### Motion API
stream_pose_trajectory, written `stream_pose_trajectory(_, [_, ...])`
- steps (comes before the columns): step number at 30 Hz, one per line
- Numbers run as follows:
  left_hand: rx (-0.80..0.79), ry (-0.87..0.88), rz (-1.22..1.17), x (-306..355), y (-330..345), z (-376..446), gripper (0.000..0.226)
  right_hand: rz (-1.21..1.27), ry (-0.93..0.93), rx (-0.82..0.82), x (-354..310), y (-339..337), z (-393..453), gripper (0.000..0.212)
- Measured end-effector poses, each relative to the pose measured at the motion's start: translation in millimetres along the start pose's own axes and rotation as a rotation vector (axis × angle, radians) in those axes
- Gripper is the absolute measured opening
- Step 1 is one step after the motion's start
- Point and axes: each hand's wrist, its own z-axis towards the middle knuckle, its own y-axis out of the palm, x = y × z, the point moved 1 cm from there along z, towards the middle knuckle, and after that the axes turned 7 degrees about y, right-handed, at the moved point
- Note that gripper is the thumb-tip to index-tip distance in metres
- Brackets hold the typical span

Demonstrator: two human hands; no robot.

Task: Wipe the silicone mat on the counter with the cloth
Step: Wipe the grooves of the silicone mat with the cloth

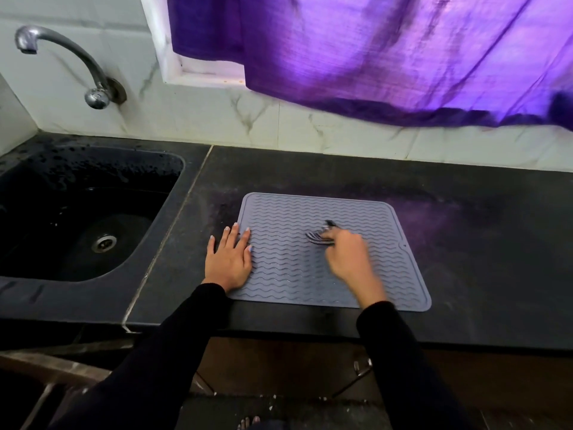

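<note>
head view: the grey silicone mat [328, 252] lies flat on the dark bench [465, 218]. the left hand [228, 259] presses its left edge, fingers straight. the blurred right hand [347, 254] grips a small dark bunched cloth [322, 234] mid-mat. wiping seems underway; how much remains is unclear.

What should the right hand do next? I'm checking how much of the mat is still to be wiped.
Probably sweep the cloth toward the mat's right edge: the right hand holds it near the centre while the left hand presses the left edge flat.
</note>
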Motion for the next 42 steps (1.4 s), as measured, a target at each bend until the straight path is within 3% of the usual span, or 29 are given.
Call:
stream_pose_trajectory(2, [0.001, 0.0, 0.003, -0.7, 0.6, 0.1, 0.082, 0.002, -0.18, -0.073, -16.8, 32.0, -14.3, 0.058])
stream_pose_trajectory(4, [-0.006, -0.002, 0.016, -1.5, 0.6, 0.8, 0.081, -0.151, -0.342, -0.126, -18.4, 57.5, -28.7, 0.064])
stream_pose_trajectory(9, [-0.021, -0.009, 0.013, -3.2, -0.3, 1.5, 0.082, -0.283, -0.389, -0.08, 18.3, 56.5, -38.6, 0.065])
stream_pose_trajectory(16, [-0.026, -0.008, 0.018, -3.2, 1.1, 0.7, 0.082, -0.158, -0.281, -0.102, 66.4, 29.7, -33.8, 0.068])
stream_pose_trajectory(20, [-0.028, -0.007, 0.003, -3.3, -2.0, 1.1, 0.083, 0.024, -0.009, -0.148, 88.2, -11.5, -12.6, 0.054])
stream_pose_trajectory(24, [0.097, -0.02, 0.009, 1.0, -12.2, 17.9, 0.072, 0.256, 0.371, 0.15, 97.1, -46.5, 13.8, 0.042])
stream_pose_trajectory(26, [0.077, -0.041, 0.007, 0.8, -11.5, 27.3, 0.063, 0.107, 0.316, 0.197, 91.4, -38.2, 14.9, 0.05])
stream_pose_trajectory(30, [-0.059, -0.068, -0.005, -4.8, 1.2, 34.8, 0.056, -0.321, 0.069, 0.001, 99.2, 11.9, 7.0, 0.068])
stream_pose_trajectory(35, [-0.044, -0.073, -0.006, -6.7, 6.1, 33.3, 0.064, -0.37, -0.036, -0.039, 118.5, 1.2, 0.8, 0.067])
stream_pose_trajectory(39, [-0.049, -0.068, -0.013, -5.8, 5.6, 33.0, 0.059, -0.273, 0.116, -0.076, 125.0, -30.3, -12.5, 0.056])
stream_pose_trajectory(42, [-0.064, -0.068, -0.002, -4.9, 1.6, 35.2, 0.056, -0.083, 0.343, -0.099, 132.1, -61.5, 0.8, 0.023])
